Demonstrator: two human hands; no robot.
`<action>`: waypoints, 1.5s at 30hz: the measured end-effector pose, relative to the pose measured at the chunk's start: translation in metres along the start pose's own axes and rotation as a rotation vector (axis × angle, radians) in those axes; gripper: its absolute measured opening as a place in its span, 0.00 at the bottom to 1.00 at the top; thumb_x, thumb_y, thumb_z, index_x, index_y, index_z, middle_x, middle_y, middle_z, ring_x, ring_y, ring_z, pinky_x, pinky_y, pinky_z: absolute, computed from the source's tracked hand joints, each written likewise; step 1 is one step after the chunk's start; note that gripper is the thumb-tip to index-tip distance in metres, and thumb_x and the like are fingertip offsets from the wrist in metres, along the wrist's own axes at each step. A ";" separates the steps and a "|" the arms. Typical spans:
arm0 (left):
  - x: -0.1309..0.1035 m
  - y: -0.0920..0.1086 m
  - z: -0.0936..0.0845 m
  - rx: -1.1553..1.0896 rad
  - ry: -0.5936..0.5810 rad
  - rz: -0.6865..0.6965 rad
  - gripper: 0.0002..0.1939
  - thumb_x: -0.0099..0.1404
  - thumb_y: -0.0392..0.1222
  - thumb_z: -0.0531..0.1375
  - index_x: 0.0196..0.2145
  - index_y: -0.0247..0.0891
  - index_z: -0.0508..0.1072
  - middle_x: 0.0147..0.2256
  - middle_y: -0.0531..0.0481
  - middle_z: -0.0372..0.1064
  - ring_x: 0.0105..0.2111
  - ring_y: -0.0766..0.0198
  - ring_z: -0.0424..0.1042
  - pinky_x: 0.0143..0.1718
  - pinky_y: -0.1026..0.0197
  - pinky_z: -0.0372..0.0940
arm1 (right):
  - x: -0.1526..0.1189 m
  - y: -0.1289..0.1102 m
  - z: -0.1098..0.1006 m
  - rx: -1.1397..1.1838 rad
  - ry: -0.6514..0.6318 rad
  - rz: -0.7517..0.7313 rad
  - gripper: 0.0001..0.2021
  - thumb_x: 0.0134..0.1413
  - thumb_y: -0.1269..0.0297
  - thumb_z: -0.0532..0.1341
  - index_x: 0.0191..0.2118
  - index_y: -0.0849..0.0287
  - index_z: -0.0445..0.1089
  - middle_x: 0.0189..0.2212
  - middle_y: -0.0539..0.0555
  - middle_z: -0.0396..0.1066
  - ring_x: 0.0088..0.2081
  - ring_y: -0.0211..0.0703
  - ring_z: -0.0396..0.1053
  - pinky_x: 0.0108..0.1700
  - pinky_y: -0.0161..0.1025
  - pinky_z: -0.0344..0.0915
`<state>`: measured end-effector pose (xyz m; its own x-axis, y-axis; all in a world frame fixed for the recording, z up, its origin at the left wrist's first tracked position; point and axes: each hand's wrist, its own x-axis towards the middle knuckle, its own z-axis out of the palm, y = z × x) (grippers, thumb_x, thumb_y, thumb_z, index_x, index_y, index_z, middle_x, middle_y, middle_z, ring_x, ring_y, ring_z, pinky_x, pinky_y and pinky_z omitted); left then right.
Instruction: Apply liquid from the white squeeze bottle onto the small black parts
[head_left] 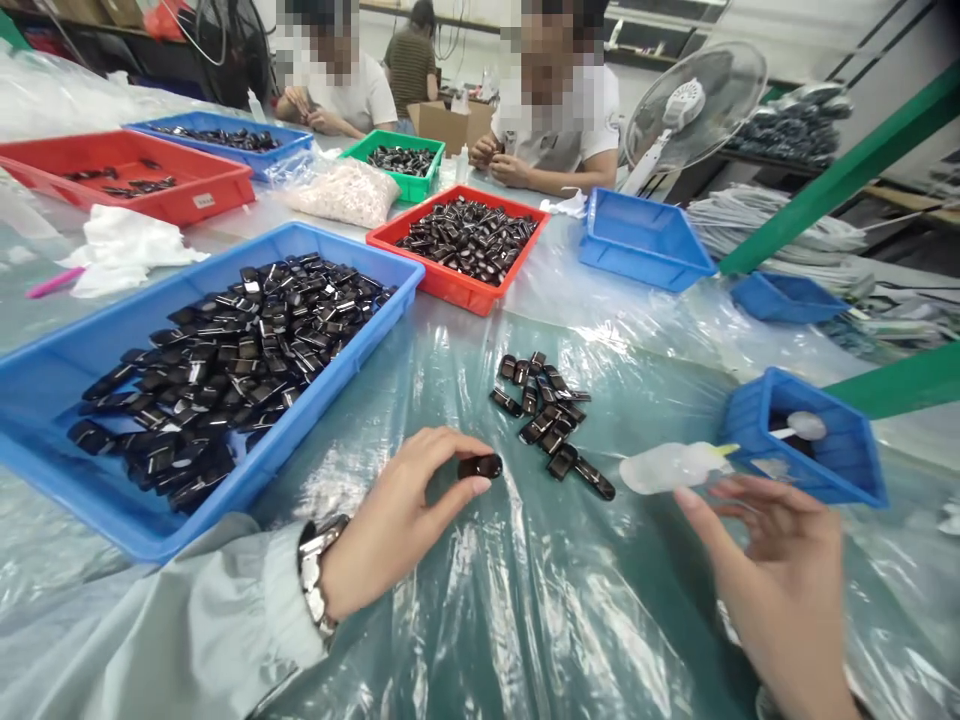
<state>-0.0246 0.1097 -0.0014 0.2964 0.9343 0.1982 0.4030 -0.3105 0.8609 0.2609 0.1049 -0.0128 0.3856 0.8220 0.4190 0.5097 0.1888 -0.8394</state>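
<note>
Black and glossy, the small capsule-shaped part (pixel 480 466) sits pinched between the thumb and fingertips of your left hand (pixel 397 520), which curls closed around it just above the clear plastic sheet (pixel 540 620). Your right hand (pixel 780 570) is spread open, fingers loose, holding nothing; its fingertips come close to a small translucent squeeze bottle (pixel 671 466) lying just beyond them. Between your two hands, a little farther out, lies a loose cluster of black parts (pixel 547 415). Beyond your left hand stands a large blue tray (pixel 52 390) heaped with the same black pieces. Just past your right hand stands a small blue bin (pixel 840 470), with the bottle's nozzle pointing at it.
</note>
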 end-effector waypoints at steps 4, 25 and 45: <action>-0.005 0.005 0.002 0.041 0.003 0.108 0.08 0.68 0.41 0.56 0.46 0.42 0.68 0.42 0.50 0.68 0.43 0.58 0.66 0.43 0.53 0.63 | -0.027 -0.025 0.003 -0.068 -0.034 -0.176 0.08 0.49 0.64 0.64 0.36 0.51 0.65 0.29 0.50 0.63 0.31 0.46 0.63 0.39 0.45 0.61; -0.010 0.007 0.002 0.159 0.074 0.263 0.10 0.69 0.37 0.55 0.48 0.40 0.67 0.43 0.48 0.66 0.45 0.58 0.63 0.44 0.54 0.60 | -0.036 -0.070 0.064 0.262 -0.711 0.160 0.02 0.52 0.65 0.63 0.30 0.54 0.69 0.27 0.48 0.71 0.30 0.38 0.70 0.33 0.36 0.68; -0.014 0.011 0.003 0.113 0.036 0.351 0.11 0.69 0.33 0.55 0.48 0.37 0.68 0.43 0.48 0.66 0.44 0.61 0.63 0.44 0.59 0.57 | -0.030 -0.077 0.055 0.734 -0.870 0.632 0.05 0.49 0.64 0.68 0.28 0.57 0.72 0.25 0.45 0.68 0.28 0.32 0.66 0.35 0.31 0.62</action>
<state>-0.0220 0.0928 0.0037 0.4039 0.7721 0.4906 0.3759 -0.6290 0.6804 0.1675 0.0956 0.0207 -0.3604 0.9001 -0.2446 -0.2192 -0.3366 -0.9158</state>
